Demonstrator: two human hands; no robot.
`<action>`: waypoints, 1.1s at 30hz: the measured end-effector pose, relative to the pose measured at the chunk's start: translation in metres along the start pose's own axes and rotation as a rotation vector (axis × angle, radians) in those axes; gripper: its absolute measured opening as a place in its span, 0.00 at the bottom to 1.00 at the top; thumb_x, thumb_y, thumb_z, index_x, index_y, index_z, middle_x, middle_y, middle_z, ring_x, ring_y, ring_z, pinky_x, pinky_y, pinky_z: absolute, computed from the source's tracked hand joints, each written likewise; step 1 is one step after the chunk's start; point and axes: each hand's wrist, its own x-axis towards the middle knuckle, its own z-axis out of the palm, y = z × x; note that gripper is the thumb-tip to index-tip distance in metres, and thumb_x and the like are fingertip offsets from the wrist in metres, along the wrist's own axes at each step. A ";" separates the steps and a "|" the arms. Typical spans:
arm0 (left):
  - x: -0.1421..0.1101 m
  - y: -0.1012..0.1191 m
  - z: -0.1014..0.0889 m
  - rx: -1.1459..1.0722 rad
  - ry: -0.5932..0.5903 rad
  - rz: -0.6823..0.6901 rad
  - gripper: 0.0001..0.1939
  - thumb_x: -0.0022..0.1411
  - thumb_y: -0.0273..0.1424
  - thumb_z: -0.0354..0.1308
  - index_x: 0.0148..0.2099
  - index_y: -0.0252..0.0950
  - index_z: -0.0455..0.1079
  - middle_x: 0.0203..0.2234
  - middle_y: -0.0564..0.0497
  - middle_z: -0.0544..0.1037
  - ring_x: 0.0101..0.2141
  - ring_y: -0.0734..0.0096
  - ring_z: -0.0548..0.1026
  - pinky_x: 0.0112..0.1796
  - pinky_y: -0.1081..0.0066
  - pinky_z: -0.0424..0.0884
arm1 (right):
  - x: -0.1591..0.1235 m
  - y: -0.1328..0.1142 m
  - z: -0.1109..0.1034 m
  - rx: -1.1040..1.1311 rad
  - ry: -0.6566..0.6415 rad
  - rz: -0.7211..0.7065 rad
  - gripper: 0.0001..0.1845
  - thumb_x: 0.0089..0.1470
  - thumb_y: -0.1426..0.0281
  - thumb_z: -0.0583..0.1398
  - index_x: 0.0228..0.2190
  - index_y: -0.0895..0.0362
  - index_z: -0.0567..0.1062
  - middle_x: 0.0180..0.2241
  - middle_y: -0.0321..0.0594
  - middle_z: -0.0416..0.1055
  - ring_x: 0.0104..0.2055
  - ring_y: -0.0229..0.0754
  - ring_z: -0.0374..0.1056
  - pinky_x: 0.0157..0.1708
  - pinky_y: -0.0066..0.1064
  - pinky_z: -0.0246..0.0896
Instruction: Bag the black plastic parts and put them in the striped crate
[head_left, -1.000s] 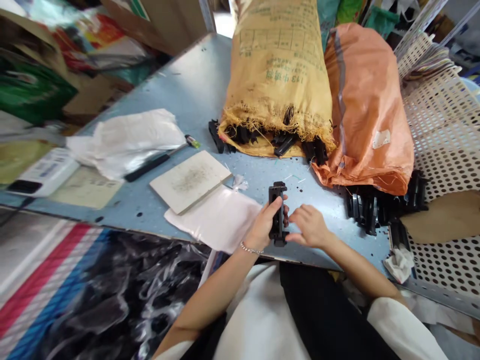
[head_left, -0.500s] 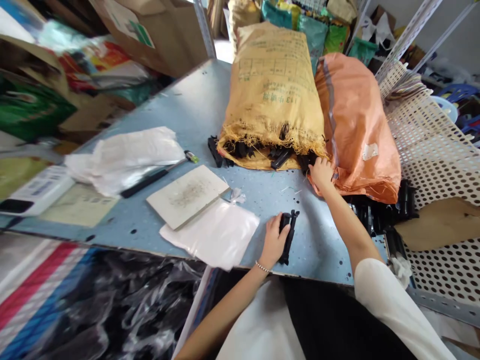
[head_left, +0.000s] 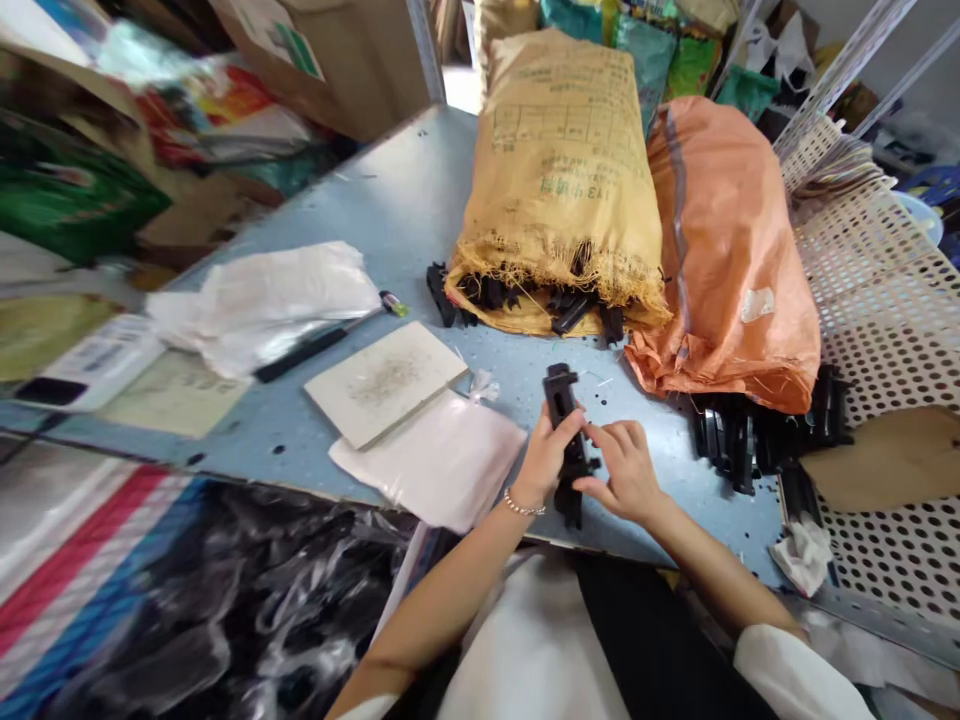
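Observation:
Near the table's front edge, my left hand is closed round a long black plastic part, which has small knobs along its side. The part points away from me, and whether a second piece lies under it I cannot tell. From the other side, my right hand grips at the part's right edge with thumb and forefinger. More black parts stick out of the frayed mouth of a yellow woven sack beyond my hands.
An orange sack lies at the right, with several black pieces by its mouth. Left of my hands are a pale board, clear plastic bags and a black-handled tool. A perforated white panel borders the right side.
My right hand has come back from the yellow sack's mouth to the part at my left hand. The part in my left hand now reaches farther up and is held in front of me.

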 end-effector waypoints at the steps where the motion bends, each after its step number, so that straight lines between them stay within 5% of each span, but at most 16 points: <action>1: -0.004 0.005 0.001 -0.024 -0.014 -0.049 0.23 0.59 0.46 0.64 0.50 0.36 0.68 0.34 0.52 0.74 0.31 0.74 0.73 0.34 0.74 0.71 | 0.001 -0.001 -0.002 0.029 0.040 -0.027 0.27 0.67 0.52 0.46 0.56 0.57 0.66 0.42 0.49 0.70 0.43 0.52 0.63 0.44 0.45 0.58; 7: -0.037 0.014 0.010 -0.159 -0.141 -0.181 0.22 0.53 0.43 0.69 0.42 0.35 0.67 0.28 0.55 0.72 0.25 0.78 0.69 0.27 0.75 0.66 | 0.050 0.035 0.000 -0.164 0.157 -0.150 0.23 0.68 0.55 0.47 0.31 0.54 0.72 0.31 0.43 0.68 0.36 0.48 0.60 0.39 0.42 0.53; 11: -0.038 0.011 0.012 -0.184 -0.032 -0.163 0.22 0.53 0.44 0.68 0.41 0.35 0.66 0.28 0.55 0.73 0.24 0.79 0.70 0.27 0.75 0.66 | 0.067 0.033 0.014 -0.120 0.098 -0.068 0.28 0.71 0.59 0.41 0.26 0.54 0.69 0.25 0.40 0.65 0.31 0.45 0.58 0.35 0.38 0.50; 13: -0.034 0.012 0.006 -0.185 0.032 -0.162 0.23 0.52 0.45 0.69 0.40 0.35 0.67 0.26 0.55 0.73 0.23 0.79 0.70 0.26 0.75 0.67 | 0.059 0.022 0.017 -0.043 0.063 -0.036 0.31 0.71 0.57 0.37 0.29 0.54 0.71 0.27 0.40 0.66 0.32 0.44 0.59 0.36 0.37 0.51; 19: -0.023 0.023 -0.013 -0.197 0.092 -0.167 0.24 0.50 0.48 0.69 0.38 0.33 0.70 0.24 0.54 0.74 0.24 0.77 0.71 0.26 0.76 0.68 | 0.005 -0.007 0.017 -0.026 -0.047 -0.365 0.34 0.67 0.46 0.40 0.32 0.54 0.74 0.32 0.42 0.70 0.36 0.46 0.60 0.39 0.40 0.50; 29: -0.025 0.024 -0.003 -0.114 0.144 -0.055 0.23 0.53 0.45 0.69 0.44 0.38 0.67 0.25 0.58 0.72 0.26 0.77 0.70 0.29 0.75 0.67 | -0.004 -0.018 0.009 0.326 -0.252 -0.052 0.26 0.69 0.51 0.43 0.34 0.55 0.70 0.29 0.41 0.68 0.33 0.44 0.59 0.35 0.37 0.56; 33: -0.022 0.009 -0.003 -0.091 -0.038 -0.128 0.29 0.58 0.50 0.63 0.55 0.39 0.68 0.43 0.48 0.77 0.44 0.66 0.76 0.46 0.66 0.70 | -0.019 -0.007 -0.010 0.402 -0.096 0.147 0.25 0.68 0.52 0.47 0.28 0.54 0.70 0.26 0.38 0.66 0.30 0.42 0.62 0.32 0.35 0.59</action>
